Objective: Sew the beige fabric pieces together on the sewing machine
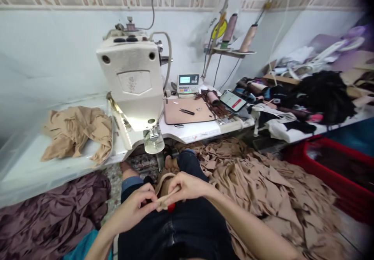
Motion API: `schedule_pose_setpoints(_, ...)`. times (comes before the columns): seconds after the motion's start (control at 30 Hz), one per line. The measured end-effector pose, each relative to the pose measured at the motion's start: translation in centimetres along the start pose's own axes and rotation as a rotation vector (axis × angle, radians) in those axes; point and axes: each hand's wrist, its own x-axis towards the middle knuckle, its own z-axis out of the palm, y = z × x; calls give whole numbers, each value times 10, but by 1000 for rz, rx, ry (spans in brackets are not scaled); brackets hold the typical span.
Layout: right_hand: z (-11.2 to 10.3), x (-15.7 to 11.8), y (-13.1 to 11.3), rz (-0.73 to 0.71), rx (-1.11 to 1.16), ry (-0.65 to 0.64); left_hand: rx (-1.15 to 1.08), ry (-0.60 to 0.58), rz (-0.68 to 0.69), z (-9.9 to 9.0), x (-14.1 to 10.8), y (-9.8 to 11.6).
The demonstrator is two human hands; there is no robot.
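Observation:
Over my lap, a piece of beige fabric (163, 202) is stretched between my two hands. My left hand (140, 204) pinches its left end between thumb and fingers. A folded edge of the same piece is gripped by my right hand (187, 188), close to the left one. Part of the fabric hangs in a loop between my knees. Something small and red (171, 207) shows just under the cloth; I cannot make out what it is. In front of my knees stands a white sewing machine (133, 81) with its lamp lit.
Beige cloth (73, 131) lies heaped on the table's left side. A large beige fabric pile (263, 190) covers the floor at right, beside a red crate (344, 174). Dark purple fabric (58, 209) lies lower left. Tweezers (187, 112) and a phone (233, 100) rest on the table.

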Motion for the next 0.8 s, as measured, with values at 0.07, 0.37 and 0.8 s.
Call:
schedule_pose_setpoints(0.07, -6, 3, -2, -59, -17, -39, -46, -15, 66, -1, 6, 8)
schedule_pose_setpoints(0.37, -22, 10, -20, -28, 175, 71, -390, 196, -30, 6, 26, 5)
schedule_pose_setpoints(0.8, 1, 2, -34, -64, 120, 481, 21, 543, 222, -11, 20, 7)
